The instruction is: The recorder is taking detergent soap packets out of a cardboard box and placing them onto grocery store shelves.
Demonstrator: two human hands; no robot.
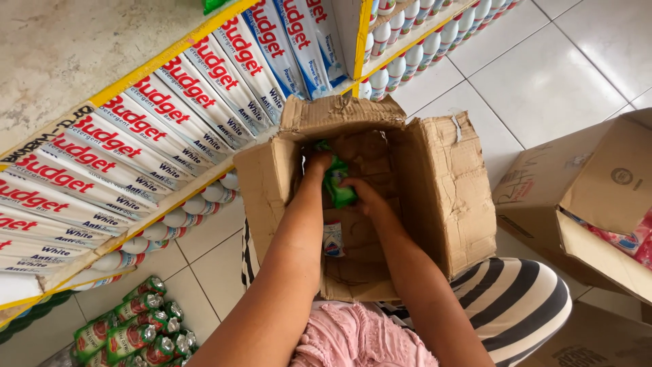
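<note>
A worn brown cardboard box (pixel 448 197) rests on my lap with its flaps open. Both my hands reach down inside it. My left hand (pixel 316 165) and my right hand (pixel 365 197) together grip a small green packet (pixel 335 182) near the box's far wall. One white and blue packet (pixel 333 239) lies loose on the box floor between my forearms.
Yellow-edged shelves (pixel 170 51) at the left hold rows of white soap bars in red and blue wrappers, with white bottles (pixel 197 204) below. Green and red pouches (pixel 136 329) lie on the tiled floor. Another open carton (pixel 584 197) with red packets stands at the right.
</note>
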